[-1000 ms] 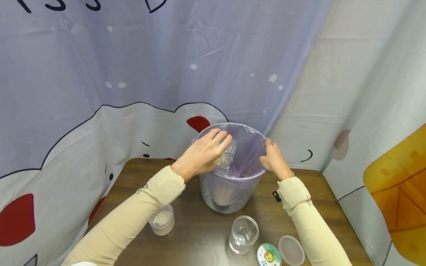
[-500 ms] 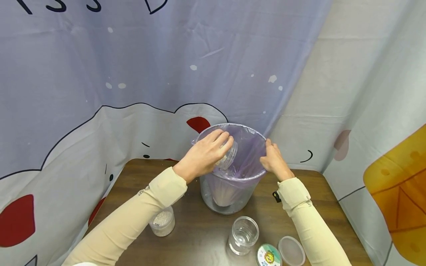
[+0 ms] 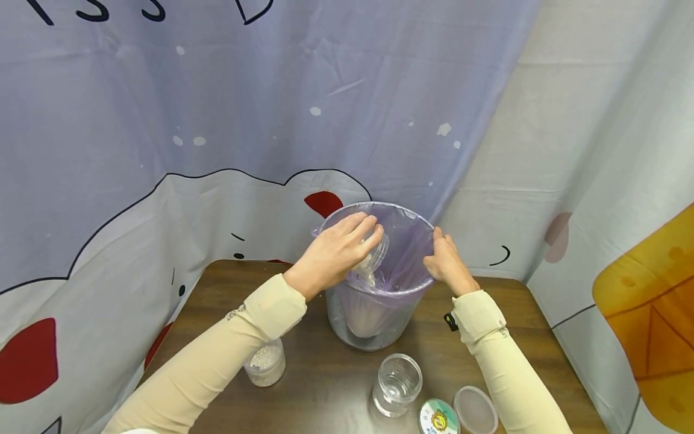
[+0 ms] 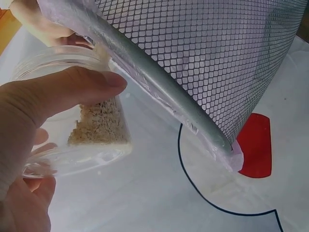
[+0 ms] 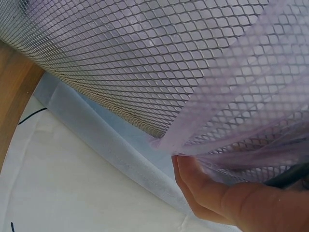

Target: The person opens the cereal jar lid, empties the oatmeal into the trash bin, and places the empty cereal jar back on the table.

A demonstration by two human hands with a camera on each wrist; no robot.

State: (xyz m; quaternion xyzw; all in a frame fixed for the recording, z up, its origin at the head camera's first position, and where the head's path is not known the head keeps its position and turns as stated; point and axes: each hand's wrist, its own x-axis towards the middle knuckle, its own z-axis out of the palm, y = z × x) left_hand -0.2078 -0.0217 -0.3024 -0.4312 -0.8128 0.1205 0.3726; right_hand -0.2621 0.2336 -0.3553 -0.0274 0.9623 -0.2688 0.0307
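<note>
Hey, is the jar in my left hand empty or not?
Not empty: the left wrist view shows tan flakes inside the clear jar your left hand grips, though your thumb covers part of it.

Clear jar (image 4: pixel 65 121) of pale brown flakes (image 4: pixel 102 126), tipped over a lined bin (image 3: pixel 398 319).
The jar is see-through plastic, lidless and slanted above the bin's opening, near the rim on the left; the left hand (image 3: pixel 336 247) has its thumb and fingers around it, and some flakes are inside, bunched along one side. The bin is round, of silvery wire mesh, and stands upright on the table (image 3: pixel 320 398). A thin, see-through purple bag (image 3: pixel 406 253) lines it and folds over the rim, where the right hand (image 3: pixel 447 262) grips the edge on the right.
</note>
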